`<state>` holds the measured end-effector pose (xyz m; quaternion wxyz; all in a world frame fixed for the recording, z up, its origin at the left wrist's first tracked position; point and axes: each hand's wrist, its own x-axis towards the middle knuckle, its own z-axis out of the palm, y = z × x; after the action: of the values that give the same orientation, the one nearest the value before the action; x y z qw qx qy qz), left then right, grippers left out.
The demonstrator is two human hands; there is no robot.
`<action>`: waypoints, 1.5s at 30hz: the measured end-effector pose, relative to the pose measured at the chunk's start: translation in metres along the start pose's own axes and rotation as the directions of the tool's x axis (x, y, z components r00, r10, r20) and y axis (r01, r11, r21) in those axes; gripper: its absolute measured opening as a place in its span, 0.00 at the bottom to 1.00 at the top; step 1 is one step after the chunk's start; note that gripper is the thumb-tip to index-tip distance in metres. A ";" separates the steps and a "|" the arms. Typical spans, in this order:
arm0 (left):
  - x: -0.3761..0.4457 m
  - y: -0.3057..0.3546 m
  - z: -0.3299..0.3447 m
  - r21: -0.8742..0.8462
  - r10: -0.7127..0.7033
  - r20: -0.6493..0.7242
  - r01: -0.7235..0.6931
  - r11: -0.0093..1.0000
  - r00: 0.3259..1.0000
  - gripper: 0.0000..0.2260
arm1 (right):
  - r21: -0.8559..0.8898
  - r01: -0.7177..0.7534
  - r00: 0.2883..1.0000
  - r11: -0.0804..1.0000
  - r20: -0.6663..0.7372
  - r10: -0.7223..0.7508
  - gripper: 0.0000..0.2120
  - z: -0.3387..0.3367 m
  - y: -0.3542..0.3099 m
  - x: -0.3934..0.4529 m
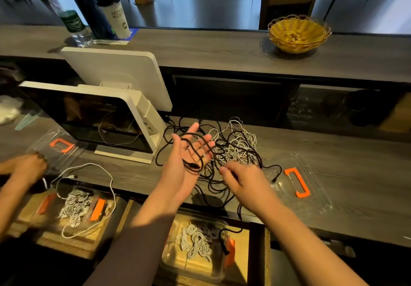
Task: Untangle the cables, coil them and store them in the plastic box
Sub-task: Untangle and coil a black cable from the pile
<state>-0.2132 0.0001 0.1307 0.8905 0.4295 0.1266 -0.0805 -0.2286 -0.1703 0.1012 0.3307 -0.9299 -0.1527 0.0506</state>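
Note:
A tangle of black and white cables (pixel 235 145) lies on the lower counter. My left hand (pixel 189 165) is raised palm up with straight fingers, and loops of a black cable (pixel 196 150) drape across its palm and fingers. My right hand (pixel 244 181) hovers palm down just right of it, fingers curled and pinching the black cable where it runs to the tangle. Below the counter edge sits the clear plastic box (pixel 169 261) with orange latches, holding coiled white cables and some black cable. A black cable end hangs over the box.
A clear lid with an orange handle (pixel 298 182) lies right of the tangle. A white point-of-sale screen (pixel 89 116) stands at the left. Another person's hand (pixel 29 167) works beside a second lid (pixel 60 145), a loose white cable (pixel 89 165) and a second box (pixel 73 208). A wicker basket (pixel 298 33) sits on the upper counter.

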 end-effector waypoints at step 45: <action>0.015 0.031 -0.029 0.930 -0.407 0.007 0.143 0.338 0.913 0.27 | 0.103 -0.017 0.999 0.995 0.038 0.014 0.07 0.003 0.020 0.048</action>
<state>-0.1960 0.0418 0.1322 0.4860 0.8057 0.0244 -0.3377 -0.1785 -0.1675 0.0867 0.3751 -0.9116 -0.1488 0.0783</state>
